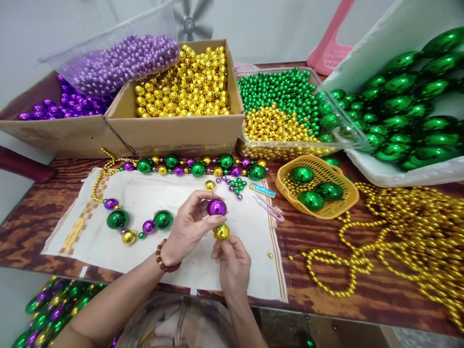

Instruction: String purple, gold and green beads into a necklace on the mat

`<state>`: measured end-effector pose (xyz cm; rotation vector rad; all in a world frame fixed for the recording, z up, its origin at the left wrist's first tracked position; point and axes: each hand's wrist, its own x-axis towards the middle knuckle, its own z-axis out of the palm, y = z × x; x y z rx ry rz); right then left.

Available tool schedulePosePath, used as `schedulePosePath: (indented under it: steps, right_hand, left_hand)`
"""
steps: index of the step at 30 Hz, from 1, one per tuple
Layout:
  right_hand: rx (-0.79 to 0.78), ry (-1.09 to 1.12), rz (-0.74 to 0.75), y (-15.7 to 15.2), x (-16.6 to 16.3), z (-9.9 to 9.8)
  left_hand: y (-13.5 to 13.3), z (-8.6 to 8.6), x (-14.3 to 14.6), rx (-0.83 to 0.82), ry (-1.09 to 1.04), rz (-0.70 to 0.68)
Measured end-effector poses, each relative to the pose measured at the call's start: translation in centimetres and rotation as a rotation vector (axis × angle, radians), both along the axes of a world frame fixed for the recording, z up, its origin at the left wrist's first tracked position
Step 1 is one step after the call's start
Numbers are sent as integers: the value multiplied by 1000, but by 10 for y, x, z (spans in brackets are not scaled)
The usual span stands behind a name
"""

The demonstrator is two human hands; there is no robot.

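Between the thumb and fingers of my left hand (192,220) is a purple bead (216,207), held above the white cloth (137,270). Just below it my right hand (233,266) pinches a gold bead (221,231) from underneath. The two beads sit close together, and whatever joins them is hidden by my fingers. A smaller gold bead (210,185) shows just beyond my left fingertips. On the cloth to the left lies a strand with a large green bead (118,219), purple and gold beads, and a thin gold bead chain (97,186).
Boxes of purple (47,108) and gold beads (184,82) stand behind, beside a clear tub (282,142). A yellow basket (315,210) holds green beads. Pink-handled tweezers (273,211) lie on the cloth's right edge. Gold bead chains (416,232) cover the table's right side.
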<state>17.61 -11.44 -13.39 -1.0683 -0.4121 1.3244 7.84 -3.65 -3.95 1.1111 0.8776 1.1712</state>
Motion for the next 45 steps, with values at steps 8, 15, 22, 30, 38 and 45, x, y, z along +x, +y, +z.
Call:
schedulePosePath:
  steps: [8,15,22,30,38,45]
  right_hand:
    - [-4,2,-38,4,30,-1]
    - [21,-38,-53,2,49,-10]
    - [16,-41,-20,-3,47,-16]
    - [0,-22,-51,-1,49,-11]
    - [54,-159,-106,-4,49,1]
    - [66,-336,-51,-12,42,16]
  left_hand:
    - [30,4,1,143,196,-281]
    - [167,50,91,814,970,-207]
    - [258,46,173,645,1640,-413]
    - [267,48,166,654,1447,-328]
    - [139,42,65,-118,41,-376]
    - [66,5,5,-379,-299,-188]
